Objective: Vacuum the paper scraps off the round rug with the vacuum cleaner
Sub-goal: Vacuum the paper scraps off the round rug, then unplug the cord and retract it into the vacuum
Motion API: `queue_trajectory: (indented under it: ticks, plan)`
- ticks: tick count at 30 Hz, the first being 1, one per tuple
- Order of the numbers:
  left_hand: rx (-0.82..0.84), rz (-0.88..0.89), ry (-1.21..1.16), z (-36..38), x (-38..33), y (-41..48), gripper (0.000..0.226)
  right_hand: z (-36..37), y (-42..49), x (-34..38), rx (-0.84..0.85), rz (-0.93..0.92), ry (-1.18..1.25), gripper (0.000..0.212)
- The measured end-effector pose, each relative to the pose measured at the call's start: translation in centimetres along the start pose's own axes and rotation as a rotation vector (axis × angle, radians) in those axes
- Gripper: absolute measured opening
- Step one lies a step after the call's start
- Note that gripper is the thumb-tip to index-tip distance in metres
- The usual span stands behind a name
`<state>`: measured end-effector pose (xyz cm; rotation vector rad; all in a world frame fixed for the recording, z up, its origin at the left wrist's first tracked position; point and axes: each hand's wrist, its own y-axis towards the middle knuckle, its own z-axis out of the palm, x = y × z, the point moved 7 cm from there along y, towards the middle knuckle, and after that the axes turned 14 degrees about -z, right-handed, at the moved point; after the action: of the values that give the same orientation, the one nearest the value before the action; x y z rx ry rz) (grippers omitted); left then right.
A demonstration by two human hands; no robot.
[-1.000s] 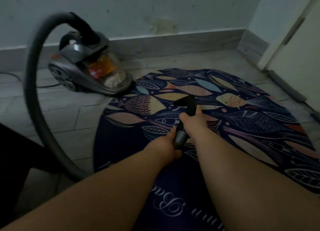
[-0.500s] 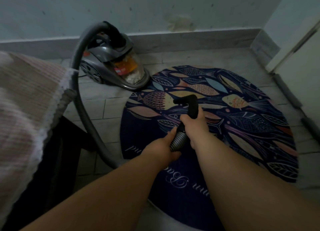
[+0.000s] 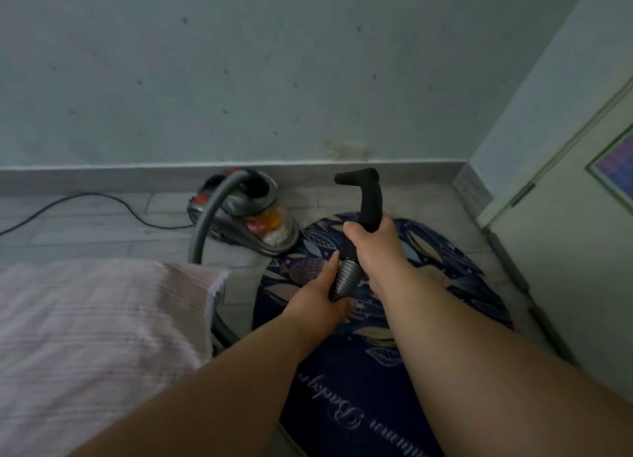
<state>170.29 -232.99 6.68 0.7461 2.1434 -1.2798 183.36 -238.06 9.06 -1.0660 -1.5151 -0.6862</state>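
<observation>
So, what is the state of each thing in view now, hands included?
rug, lying flat on the floor.
vacuum cleaner, standing beside the rug, bin partly filled.
hose, arched up from the vacuum cleaner.
nozzle, held up off the rug, tip pointing left.
left hand, grips the ribbed hose end.
right hand, grips the nozzle.

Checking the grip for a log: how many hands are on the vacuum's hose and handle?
2. The right hand grips the black handle; the left hand holds the ribbed hose just below it, nearer the camera.
</observation>
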Motion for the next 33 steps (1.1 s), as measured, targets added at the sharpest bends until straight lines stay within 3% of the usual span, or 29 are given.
queue_trajectory:
  ticks: [6, 10, 16, 20, 25, 33]
  plan:
    - [-0.036, 0.030, -0.099, -8.6, -4.0, -1.2, 0.073, 3.6, 1.9, 10.0, 0.127, -0.208, -0.104, 0.050]
    - [-0.177, -0.033, -0.245, -14.0, -5.3, -0.4, 0.060, 6.4, 3.8, 12.4, 0.223, -0.294, -0.194, 0.060]
    - [-0.256, -0.120, -0.708, -18.7, -5.4, 1.6, 0.042, 7.8, 7.4, 15.5, 0.373, -0.497, -0.442, 0.072]
    - [-0.255, -0.067, -0.932, -20.9, -8.1, 2.8, 0.015, 8.2, 9.9, 17.8, 0.448, -0.602, -0.526, 0.067]
    - [-0.272, -0.059, -1.129, -23.2, -9.2, 5.0, 0.043, 11.1, 12.2, 18.9, 0.549, -0.737, -0.685, 0.067]
    - [-0.311, -0.080, -1.283, -29.9, -7.6, 12.0, 0.046, 19.5, 17.8, 19.9, 0.681, -0.914, -0.918, 0.076]
